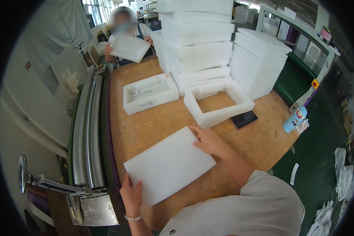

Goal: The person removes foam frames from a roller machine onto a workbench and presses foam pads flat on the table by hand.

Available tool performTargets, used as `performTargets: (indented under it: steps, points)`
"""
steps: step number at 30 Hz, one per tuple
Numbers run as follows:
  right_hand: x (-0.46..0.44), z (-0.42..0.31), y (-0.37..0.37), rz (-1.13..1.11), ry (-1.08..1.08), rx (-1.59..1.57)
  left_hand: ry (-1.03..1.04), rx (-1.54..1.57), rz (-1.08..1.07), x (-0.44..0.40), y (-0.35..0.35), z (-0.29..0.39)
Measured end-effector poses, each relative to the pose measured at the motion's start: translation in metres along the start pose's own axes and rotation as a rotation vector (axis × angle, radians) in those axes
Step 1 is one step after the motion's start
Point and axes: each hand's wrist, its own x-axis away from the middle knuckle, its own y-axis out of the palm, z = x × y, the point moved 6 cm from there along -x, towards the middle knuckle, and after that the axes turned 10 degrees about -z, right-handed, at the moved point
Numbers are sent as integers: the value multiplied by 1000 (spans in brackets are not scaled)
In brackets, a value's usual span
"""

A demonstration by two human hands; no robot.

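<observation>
A flat white foam sheet (170, 166) lies tilted across the wooden table in front of me. My left hand (131, 194), a beaded bracelet at its wrist, grips the sheet's left edge with the thumb toward the top face. At the far right corner, my right hand (209, 141) holds the edge between thumb and fingers. Just beyond it sits a hollow white foam frame (218, 114), its middle open to the wood. To that frame's left is a foam tray (150, 94) with handwriting on its side.
Tall stacks of foam pieces (202, 37) and foam sheets (257, 63) rise at the back. A phone (244, 120) and a blue bottle (295, 119) are at right. Metal rollers (91, 133) border the table's left. Across it, a person holds a foam piece (130, 48).
</observation>
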Motion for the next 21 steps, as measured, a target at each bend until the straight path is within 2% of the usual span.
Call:
performTargets:
  steps: [3, 8, 13, 17, 21]
  points:
    - [-6, 6, -2, 6, 23, -68, 25, -50, -9, -8, -4, 7]
    - [-12, 2, -4, -94, 134, -29, -79, -170, -91, -13, 1, 13]
    - [-23, 2, -4, -117, 124, -60, 21, -182, -80, -25, -7, 10]
    - [-20, -2, -10, 12, 169, -20, 17, -292, 3, -34, -7, 15]
    - [-21, 3, -2, 49, 155, 37, 15, -409, 21, -34, -4, 17]
